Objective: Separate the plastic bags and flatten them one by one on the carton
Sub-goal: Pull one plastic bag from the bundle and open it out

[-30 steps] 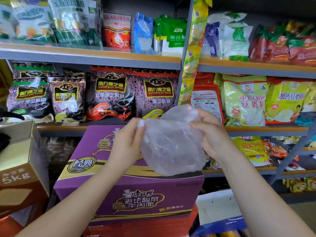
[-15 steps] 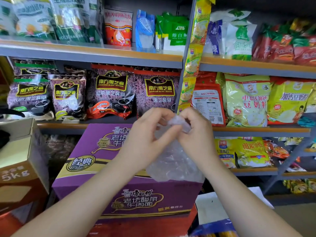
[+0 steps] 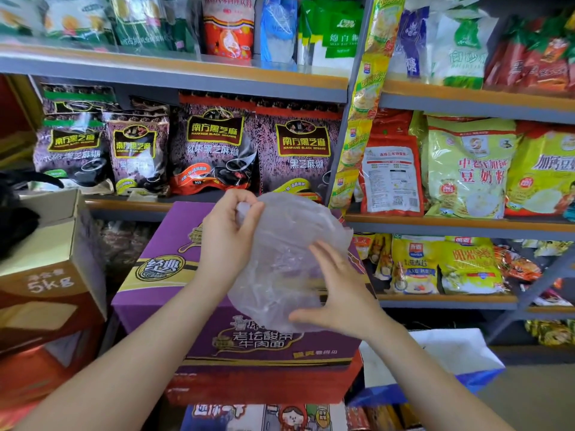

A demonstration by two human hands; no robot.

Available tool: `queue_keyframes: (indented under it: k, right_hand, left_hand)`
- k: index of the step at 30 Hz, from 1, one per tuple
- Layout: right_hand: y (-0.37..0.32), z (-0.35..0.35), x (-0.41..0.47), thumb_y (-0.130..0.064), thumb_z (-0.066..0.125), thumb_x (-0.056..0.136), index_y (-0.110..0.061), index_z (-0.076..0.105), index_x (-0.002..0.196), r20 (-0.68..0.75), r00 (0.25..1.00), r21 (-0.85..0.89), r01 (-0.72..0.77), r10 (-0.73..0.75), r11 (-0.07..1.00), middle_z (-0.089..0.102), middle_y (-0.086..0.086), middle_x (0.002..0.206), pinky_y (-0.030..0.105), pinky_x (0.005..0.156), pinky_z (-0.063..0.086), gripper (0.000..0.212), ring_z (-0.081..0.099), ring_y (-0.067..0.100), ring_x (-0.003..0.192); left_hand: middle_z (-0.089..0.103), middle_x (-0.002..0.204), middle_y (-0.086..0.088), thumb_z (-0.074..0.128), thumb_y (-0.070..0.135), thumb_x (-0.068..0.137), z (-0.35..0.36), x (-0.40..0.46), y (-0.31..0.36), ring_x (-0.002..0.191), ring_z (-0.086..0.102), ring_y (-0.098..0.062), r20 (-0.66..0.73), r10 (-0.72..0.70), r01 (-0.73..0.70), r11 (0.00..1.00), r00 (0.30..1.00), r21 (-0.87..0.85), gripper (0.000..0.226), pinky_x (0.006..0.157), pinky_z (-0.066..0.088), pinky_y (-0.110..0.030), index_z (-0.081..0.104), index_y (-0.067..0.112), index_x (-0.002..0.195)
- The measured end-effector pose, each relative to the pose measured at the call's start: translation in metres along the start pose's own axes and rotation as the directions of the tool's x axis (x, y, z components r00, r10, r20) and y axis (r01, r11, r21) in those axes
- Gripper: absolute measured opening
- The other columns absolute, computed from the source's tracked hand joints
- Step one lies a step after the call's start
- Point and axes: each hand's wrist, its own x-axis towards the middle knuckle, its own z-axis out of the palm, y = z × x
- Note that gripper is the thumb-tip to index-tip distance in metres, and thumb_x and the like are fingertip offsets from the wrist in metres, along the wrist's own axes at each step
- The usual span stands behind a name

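- The upper edge of a thin, crumpled, translucent plastic bag [image 3: 289, 259] is pinched in the grip of the left hand [image 3: 228, 236], fingers curled round it.
- The bag's lower part is pinched between thumb and spread fingers of the right hand [image 3: 337, 298].
- The bag is held in the air above the purple cardboard carton [image 3: 161, 275], apart from its top.
- Packaged goods are seen on grey metal shelves [image 3: 186, 74] behind.
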Motion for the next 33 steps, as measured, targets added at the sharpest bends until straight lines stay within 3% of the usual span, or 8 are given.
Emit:
queue_keyframes:
  k: [3,6,10,16,22,25,27,33]
  right_hand:
    - [-0.004,0.020,0.003,-0.056,0.060,0.072,-0.016,0.046,0.129,-0.185,0.982,-0.106,0.022,-0.041,0.994,0.042,0.004,0.138,0.039,0.088,0.048,0.071,0.049,0.026,0.120]
    - [0.005,0.017,0.010,-0.018,0.051,0.092,-0.009,0.056,0.101,-0.327,0.945,-0.084,0.002,-0.030,0.996,0.062,0.011,0.091,0.037,0.059,0.043,0.014,0.060,0.035,0.083]
    - [0.033,-0.010,0.013,-0.020,0.042,0.096,-0.012,0.054,0.097,-0.288,0.953,0.026,-0.093,0.097,0.995,0.059,0.010,0.068,0.041,0.057,0.046,0.014,0.059,0.035,0.069]
    - [0.059,-0.023,0.003,-0.039,0.034,0.097,-0.019,0.065,0.090,-0.313,0.950,-0.576,-0.188,-0.002,0.795,0.069,0.003,0.077,0.029,0.053,0.037,0.037,0.066,0.028,0.073]
    - [0.042,-0.022,-0.004,-0.036,0.041,0.089,-0.030,0.031,0.142,-0.083,0.934,-0.416,-0.350,0.348,0.839,0.031,0.001,0.151,0.042,0.106,0.021,0.055,0.027,0.027,0.136]
    - [0.024,-0.027,-0.007,-0.045,0.029,0.089,-0.033,0.065,0.095,-0.191,0.933,-0.130,-0.333,0.306,0.934,0.061,-0.003,0.109,0.040,0.091,0.031,0.039,0.046,0.026,0.116]
    - [0.011,-0.033,-0.007,-0.057,0.025,0.086,-0.032,0.059,0.070,-0.334,0.911,0.034,-0.243,0.240,0.969,0.053,-0.009,0.078,0.036,0.077,0.037,0.045,0.054,0.024,0.094]
    - [-0.008,-0.010,0.005,-0.042,0.041,0.095,-0.020,0.034,0.142,-0.018,1.000,-0.028,-0.009,0.008,1.000,0.036,0.001,0.148,0.035,0.110,0.030,0.052,0.033,0.018,0.136]
  left_hand:
    - [0.049,0.068,0.016,0.058,0.008,0.088,0.000,-0.003,0.000,0.054,0.044,0.012,-0.022,0.032,-0.031,0.999,0.999,0.028,0.010,0.056,0.032,-0.005,0.052,0.013,0.081]
    - [0.051,0.067,0.016,0.059,0.013,0.088,-0.006,-0.002,-0.009,0.055,0.046,0.010,-0.041,-0.010,0.012,0.998,0.999,0.067,0.010,0.054,0.032,-0.007,0.052,0.015,0.081]
    - [0.055,0.069,0.015,0.060,0.017,0.087,-0.020,0.000,-0.027,0.063,0.050,0.012,-0.046,-0.100,0.104,0.989,0.994,0.104,0.008,0.056,0.034,-0.005,0.053,0.015,0.082]
    - [0.056,0.068,0.009,0.058,0.020,0.088,-0.047,0.004,-0.049,0.070,0.051,-0.010,-0.076,-0.187,0.196,0.972,0.979,0.129,0.011,0.059,0.036,-0.013,0.057,0.013,0.079]
    - [0.054,0.080,0.019,0.071,0.023,0.078,-0.062,-0.011,-0.041,0.073,0.052,0.002,0.258,-0.002,-0.047,0.982,0.966,0.184,0.018,0.064,0.033,-0.003,0.054,0.027,0.078]
    - [0.050,0.096,0.024,0.067,0.031,0.070,-0.067,-0.009,-0.036,0.086,0.046,0.011,0.382,0.032,-0.081,0.990,0.924,0.113,0.029,0.077,0.028,0.003,0.047,0.035,0.090]
    - [0.048,0.102,0.025,0.057,0.031,0.070,-0.068,-0.007,-0.035,0.094,0.044,0.008,0.421,0.052,-0.096,0.992,0.906,0.084,0.032,0.082,0.029,0.000,0.047,0.029,0.100]
    - [0.057,0.094,0.033,0.057,0.009,0.085,-0.063,-0.009,-0.038,0.087,0.051,0.014,0.400,0.044,-0.015,0.997,0.915,-0.076,0.032,0.078,0.044,-0.023,0.051,0.039,0.092]
